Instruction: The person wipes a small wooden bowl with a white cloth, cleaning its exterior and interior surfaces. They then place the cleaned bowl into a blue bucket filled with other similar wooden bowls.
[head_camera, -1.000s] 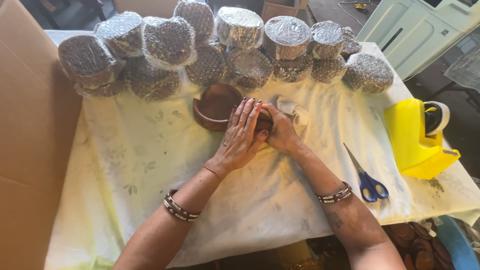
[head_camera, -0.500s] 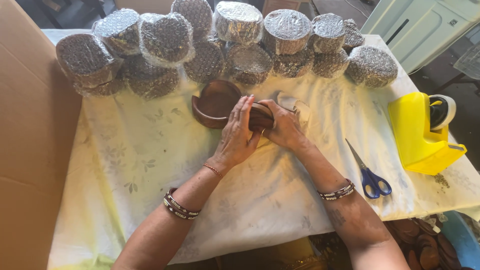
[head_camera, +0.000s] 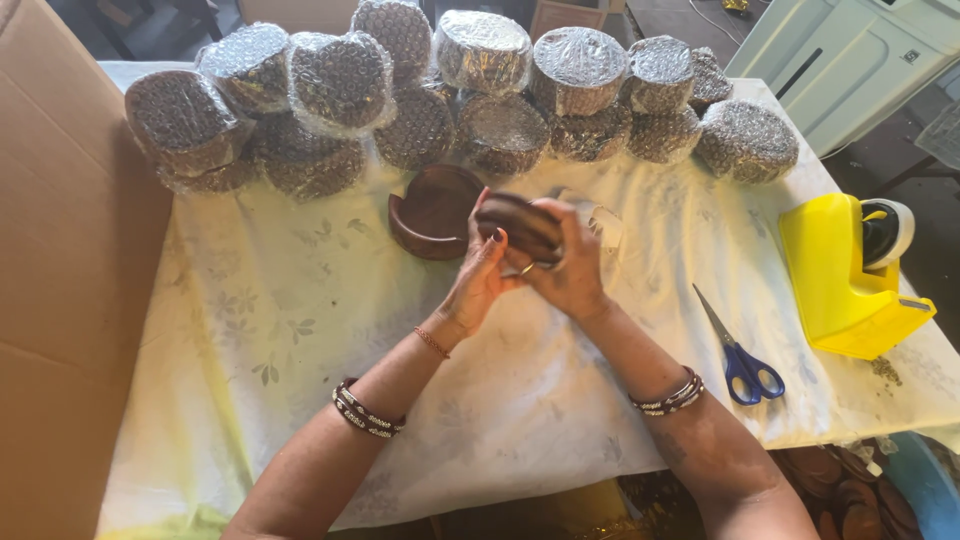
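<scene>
My left hand (head_camera: 478, 283) and my right hand (head_camera: 570, 272) together hold a stack of dark brown wooden discs (head_camera: 518, 224), lifted just above the cloth-covered table (head_camera: 300, 330). Fingers of both hands wrap the stack from either side. Just left of it, a round dark wooden holder (head_camera: 432, 212) with a raised rim rests on the cloth. A clear roll of tape (head_camera: 598, 220) lies partly hidden behind my right hand.
Several bubble-wrapped round bundles (head_camera: 340, 85) are piled along the table's far edge. Blue-handled scissors (head_camera: 738, 352) and a yellow tape dispenser (head_camera: 845, 278) lie at the right. A large cardboard box (head_camera: 60, 280) stands at the left. More wooden discs (head_camera: 850, 495) lie below the table's right corner.
Both hands have lifted the stack of discs off the cloth and tilted it up; before, it was pressed down beside the holder.
</scene>
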